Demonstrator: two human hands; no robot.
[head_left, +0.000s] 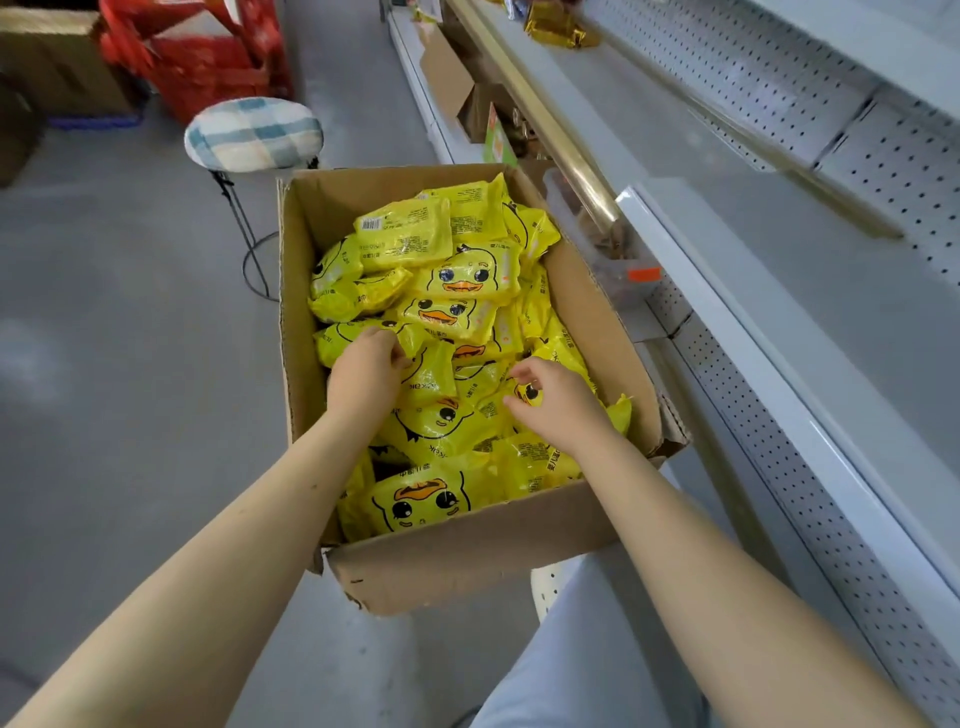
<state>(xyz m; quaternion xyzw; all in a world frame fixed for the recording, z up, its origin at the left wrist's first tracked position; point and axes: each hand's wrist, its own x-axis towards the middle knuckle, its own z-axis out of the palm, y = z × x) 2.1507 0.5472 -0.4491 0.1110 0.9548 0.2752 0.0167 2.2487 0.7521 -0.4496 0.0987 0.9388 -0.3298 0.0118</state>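
Note:
An open cardboard box (467, 561) stands in front of me, filled with several yellow packets printed with a duck face (467, 275). My left hand (363, 369) reaches into the left side of the box and its fingers curl round the edge of one yellow packet (431, 374). My right hand (550, 400) hovers over the packets at the right side, fingers loosely bent, thumb and fingertips just above a packet (527, 392); whether it pinches that packet is unclear.
A white perforated metal shelf unit (779, 395) with a brass rail (561, 130) runs along the right. A stool with a checked cushion (254, 135) stands behind the box. Red cartons (208, 57) and brown boxes sit far left on the grey floor.

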